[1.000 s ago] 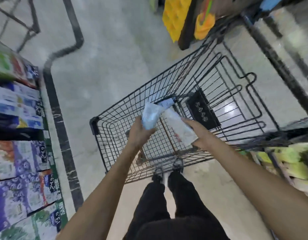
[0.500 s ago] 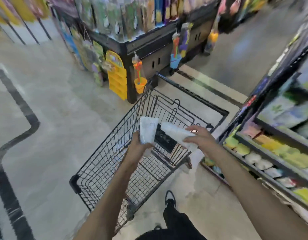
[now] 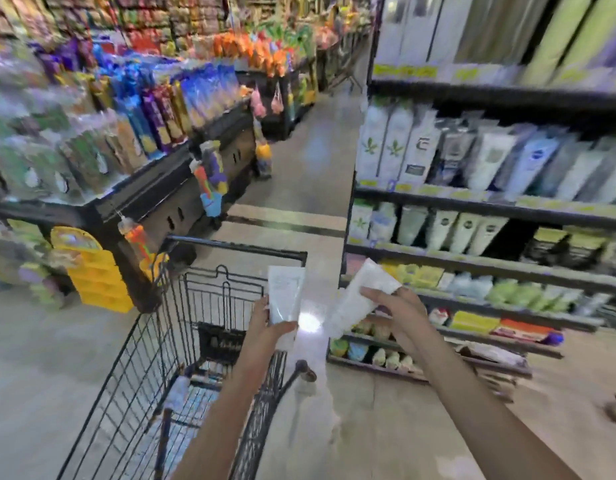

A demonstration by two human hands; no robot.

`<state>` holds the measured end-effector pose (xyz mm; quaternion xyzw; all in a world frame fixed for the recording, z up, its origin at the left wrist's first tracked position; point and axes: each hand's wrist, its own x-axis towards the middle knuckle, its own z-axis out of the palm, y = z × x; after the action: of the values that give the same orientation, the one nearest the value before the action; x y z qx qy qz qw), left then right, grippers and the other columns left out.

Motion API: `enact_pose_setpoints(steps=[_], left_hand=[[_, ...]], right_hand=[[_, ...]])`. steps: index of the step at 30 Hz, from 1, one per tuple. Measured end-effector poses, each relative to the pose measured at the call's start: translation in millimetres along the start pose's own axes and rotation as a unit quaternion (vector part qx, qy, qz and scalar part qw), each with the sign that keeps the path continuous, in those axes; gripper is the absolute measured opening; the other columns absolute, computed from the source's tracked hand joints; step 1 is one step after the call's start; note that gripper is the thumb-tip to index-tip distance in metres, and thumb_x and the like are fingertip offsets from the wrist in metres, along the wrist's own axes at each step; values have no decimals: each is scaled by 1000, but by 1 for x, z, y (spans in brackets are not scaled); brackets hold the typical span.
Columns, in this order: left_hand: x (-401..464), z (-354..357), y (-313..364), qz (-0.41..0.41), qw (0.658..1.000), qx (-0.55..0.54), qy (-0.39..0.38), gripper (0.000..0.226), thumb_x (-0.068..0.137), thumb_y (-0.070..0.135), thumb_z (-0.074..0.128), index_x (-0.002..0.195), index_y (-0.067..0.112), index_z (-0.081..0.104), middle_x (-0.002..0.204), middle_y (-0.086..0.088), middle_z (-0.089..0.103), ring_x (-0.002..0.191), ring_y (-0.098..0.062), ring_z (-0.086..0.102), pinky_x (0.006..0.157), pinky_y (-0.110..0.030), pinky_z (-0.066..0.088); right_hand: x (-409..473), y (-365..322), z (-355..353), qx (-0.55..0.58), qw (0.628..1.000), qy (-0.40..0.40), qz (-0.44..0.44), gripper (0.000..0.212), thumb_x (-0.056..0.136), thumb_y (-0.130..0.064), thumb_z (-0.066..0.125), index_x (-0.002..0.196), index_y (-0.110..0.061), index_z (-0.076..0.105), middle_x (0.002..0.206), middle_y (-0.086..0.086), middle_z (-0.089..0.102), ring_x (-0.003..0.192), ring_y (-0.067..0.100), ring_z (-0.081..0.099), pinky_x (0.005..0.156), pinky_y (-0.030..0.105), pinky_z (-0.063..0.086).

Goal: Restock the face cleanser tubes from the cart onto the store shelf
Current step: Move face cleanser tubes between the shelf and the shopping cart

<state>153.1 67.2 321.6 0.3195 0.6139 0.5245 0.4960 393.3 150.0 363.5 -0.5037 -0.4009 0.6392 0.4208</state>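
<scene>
One white cleanser tube (image 3: 285, 294) stands upright in the left hand (image 3: 265, 327), fingers curled round its lower end, above the black wire cart (image 3: 154, 344). A second white tube (image 3: 360, 296) tilts in the right hand (image 3: 398, 315), pinched between thumb and fingers, just to the right of the first and apart from it. Beyond the right hand stands the store shelf (image 3: 490, 268), its rows of tubes and boxes blurred. More pale packs lie in the cart basket below the left hand.

Two white face cleanser tubes, the left tube (image 3: 286, 294) and the right tube (image 3: 360, 296) (one per hand), and one wire shopping cart (image 3: 154, 341) at lower left.
</scene>
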Motion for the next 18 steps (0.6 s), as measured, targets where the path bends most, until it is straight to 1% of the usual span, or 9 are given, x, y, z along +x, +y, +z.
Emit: enact_pose_setpoints(steps=[2, 4, 6, 8, 10, 11, 13, 15, 18], left_hand=[[3, 31, 5, 6, 1000, 1, -30, 57, 79, 0, 77, 123, 28, 54, 116, -6, 72, 101, -28, 72, 88, -49, 61], [6, 65, 11, 8, 999, 4, -53, 61, 79, -1, 78, 127, 26, 52, 120, -6, 70, 106, -30, 70, 91, -51, 59], [3, 99, 16, 14, 997, 3, -77, 60, 82, -6, 74, 128, 24, 51, 120, -5, 69, 107, -29, 69, 85, -44, 60], [0, 131, 17, 21, 995, 3, -101, 59, 83, -7, 73, 129, 23, 50, 122, -6, 67, 109, -28, 67, 80, -40, 58], [-8, 162, 18, 29, 993, 7, -118, 59, 83, -5, 73, 129, 23, 50, 124, -5, 66, 111, -27, 66, 85, -44, 59], [-12, 176, 18, 30, 992, 9, -122, 59, 83, -5, 74, 129, 23, 50, 125, -5, 66, 112, -26, 66, 91, -47, 58], [-20, 203, 19, 32, 991, 10, -128, 64, 81, -5, 75, 133, 22, 50, 127, -3, 66, 116, -24, 64, 101, -49, 54], [-28, 228, 22, 39, 990, 10, -138, 71, 77, -3, 79, 136, 21, 49, 129, 0, 65, 118, -21, 63, 103, -47, 52], [-35, 260, 22, 40, 989, 18, -142, 79, 65, 12, 84, 135, 27, 50, 128, 4, 66, 118, -19, 63, 103, -47, 53]], right_hand=[[-12, -8, -28, 37, 999, 18, -2, 25, 88, -11, 78, 112, -7, 71, 106, 11, 76, 82, 24, 75, 63, 36, 58], [-21, -15, -57, 64, 997, 38, -9, 21, 91, -13, 74, 112, -6, 71, 105, 12, 76, 84, 28, 72, 64, 37, 56], [-32, -21, -84, 77, 995, 69, -18, 19, 93, -16, 73, 112, -10, 72, 103, 9, 78, 87, 28, 72, 66, 38, 56], [-38, -24, -112, 93, 990, 98, -28, 21, 94, -19, 73, 114, -14, 72, 107, 8, 78, 92, 28, 72, 74, 44, 60], [-43, -28, -138, 103, 987, 116, -33, 25, 96, -23, 72, 120, -18, 70, 113, 5, 77, 101, 27, 72, 86, 51, 59], [-45, -30, -150, 107, 986, 121, -36, 27, 97, -24, 70, 123, -20, 68, 115, 3, 76, 105, 26, 71, 91, 52, 58], [-51, -35, -171, 114, 984, 128, -40, 30, 98, -27, 69, 127, -25, 66, 119, -2, 76, 111, 23, 70, 97, 54, 56], [-53, -39, -193, 117, 985, 123, -44, 33, 98, -28, 69, 131, -27, 63, 123, -2, 74, 116, 24, 68, 102, 56, 53], [-55, -46, -222, 117, 986, 112, -40, 46, 96, -33, 70, 140, -26, 56, 132, 2, 70, 122, 28, 65, 105, 58, 51]])
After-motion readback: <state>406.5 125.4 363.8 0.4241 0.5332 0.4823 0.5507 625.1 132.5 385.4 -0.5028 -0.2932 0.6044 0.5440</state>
